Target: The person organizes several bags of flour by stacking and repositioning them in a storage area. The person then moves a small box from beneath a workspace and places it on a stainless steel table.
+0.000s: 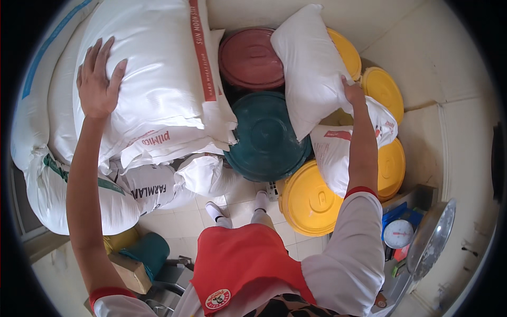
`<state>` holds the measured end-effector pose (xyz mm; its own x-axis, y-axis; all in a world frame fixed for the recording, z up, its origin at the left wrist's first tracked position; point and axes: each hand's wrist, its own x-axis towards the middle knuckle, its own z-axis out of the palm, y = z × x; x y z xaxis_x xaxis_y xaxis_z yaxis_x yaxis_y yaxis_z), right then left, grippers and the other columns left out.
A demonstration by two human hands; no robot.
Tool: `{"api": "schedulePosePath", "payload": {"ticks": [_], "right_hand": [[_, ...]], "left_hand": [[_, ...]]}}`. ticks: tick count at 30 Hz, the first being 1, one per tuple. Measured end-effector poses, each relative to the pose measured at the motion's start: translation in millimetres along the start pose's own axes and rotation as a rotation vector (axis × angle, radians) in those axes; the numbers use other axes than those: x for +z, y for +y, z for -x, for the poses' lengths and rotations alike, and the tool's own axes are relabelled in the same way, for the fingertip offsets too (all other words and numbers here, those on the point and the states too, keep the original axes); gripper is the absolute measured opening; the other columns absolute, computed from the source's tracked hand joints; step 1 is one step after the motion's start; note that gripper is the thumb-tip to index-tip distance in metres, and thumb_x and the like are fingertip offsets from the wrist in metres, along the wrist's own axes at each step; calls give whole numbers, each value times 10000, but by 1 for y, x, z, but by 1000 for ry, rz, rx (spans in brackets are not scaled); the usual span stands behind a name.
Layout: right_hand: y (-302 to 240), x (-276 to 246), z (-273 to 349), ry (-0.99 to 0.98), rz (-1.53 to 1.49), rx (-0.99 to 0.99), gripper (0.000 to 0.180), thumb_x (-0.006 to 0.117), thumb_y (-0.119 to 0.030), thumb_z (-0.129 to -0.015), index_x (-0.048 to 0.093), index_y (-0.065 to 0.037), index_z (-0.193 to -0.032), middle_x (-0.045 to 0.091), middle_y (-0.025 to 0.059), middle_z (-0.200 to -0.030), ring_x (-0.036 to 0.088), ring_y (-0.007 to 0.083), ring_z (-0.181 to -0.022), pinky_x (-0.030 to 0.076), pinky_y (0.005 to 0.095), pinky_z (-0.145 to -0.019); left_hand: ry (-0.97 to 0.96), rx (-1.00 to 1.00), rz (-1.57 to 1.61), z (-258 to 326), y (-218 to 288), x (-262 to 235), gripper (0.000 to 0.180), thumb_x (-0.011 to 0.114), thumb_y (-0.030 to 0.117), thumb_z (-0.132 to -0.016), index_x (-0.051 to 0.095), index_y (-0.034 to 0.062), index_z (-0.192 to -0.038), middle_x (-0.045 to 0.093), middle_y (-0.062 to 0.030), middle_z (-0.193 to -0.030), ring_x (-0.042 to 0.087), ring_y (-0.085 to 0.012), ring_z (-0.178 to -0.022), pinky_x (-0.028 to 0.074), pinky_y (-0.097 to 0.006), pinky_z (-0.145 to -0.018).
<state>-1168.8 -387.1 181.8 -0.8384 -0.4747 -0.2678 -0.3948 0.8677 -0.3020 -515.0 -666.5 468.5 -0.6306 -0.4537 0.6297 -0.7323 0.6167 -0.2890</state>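
**Hands on the flour sacks**

The left hand [98, 84] lies spread flat on a large white sack with a red stripe [163, 68] at ten o'clock. The right hand [353, 91] grips the edge of a smaller white bag [309, 63] at one o'clock, above a green lid [266, 137] and yellow lids [311, 201]. A dial scale [398, 233] sits at four o'clock.

large white flour sack [158, 68] | bulging, topmost of the stack, left of the green lid [266, 134] || small white sack [309, 66] | plump, tilted on end, just right of green lid
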Motion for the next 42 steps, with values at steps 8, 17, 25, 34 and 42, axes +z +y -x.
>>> {"api": "schedulePosePath", "payload": {"ticks": [8, 17, 25, 34, 42], "right_hand": [[-31, 26, 17, -3, -103, 86, 1164, 505, -879, -771, 539, 130, -1350, 496, 325, -1441, 476, 396, -1378, 358, 423, -1145], [-65, 19, 57, -5, 346, -102, 592, 746, -426, -748, 721, 10, -1149, 692, 234, -1210, 668, 356, -1152, 519, 416, -988], [-196, 47, 226, 6, 243, -193, 427, 620, -240, -808, 728, -23, -1160, 689, 202, -1243, 665, 338, -1174, 532, 425, -979], [-181, 121, 302, 49, 48, -197, 374, 608, -211, -834, 592, 1, -1142, 692, 263, -1146, 678, 407, -1097, 530, 467, -957], [-164, 134, 271, 70, -76, -85, 364, 610, -211, -825, 664, 51, -1072, 703, 249, -1116, 696, 413, -1036, 540, 450, -947]], "left_hand": [[-18, -55, -32, 14, -16, -8, 606, 528, 567, -964, 538, 209, -1454, 487, -137, -1509, 419, -371, -1415, 298, -511, -1165], [210, -2, -52, 8, 0, -15, 611, 603, 544, -932, 614, 35, -1269, 626, -236, -1249, 567, -395, -1220, 401, -560, -1042], [-4, -149, -22, 14, -7, -8, 718, 444, 721, -939, 466, 270, -1498, 405, -66, -1574, 310, -295, -1491, 197, -555, -1213], [18, -139, 5, 19, -10, -1, 730, 431, 740, -931, 427, 306, -1518, 389, -47, -1587, 295, -293, -1498, 186, -579, -1211], [57, -176, 126, 22, 2, -16, 624, 615, 512, -919, 541, 125, -1403, 466, -202, -1493, 350, -412, -1434, 224, -590, -1183]]}}
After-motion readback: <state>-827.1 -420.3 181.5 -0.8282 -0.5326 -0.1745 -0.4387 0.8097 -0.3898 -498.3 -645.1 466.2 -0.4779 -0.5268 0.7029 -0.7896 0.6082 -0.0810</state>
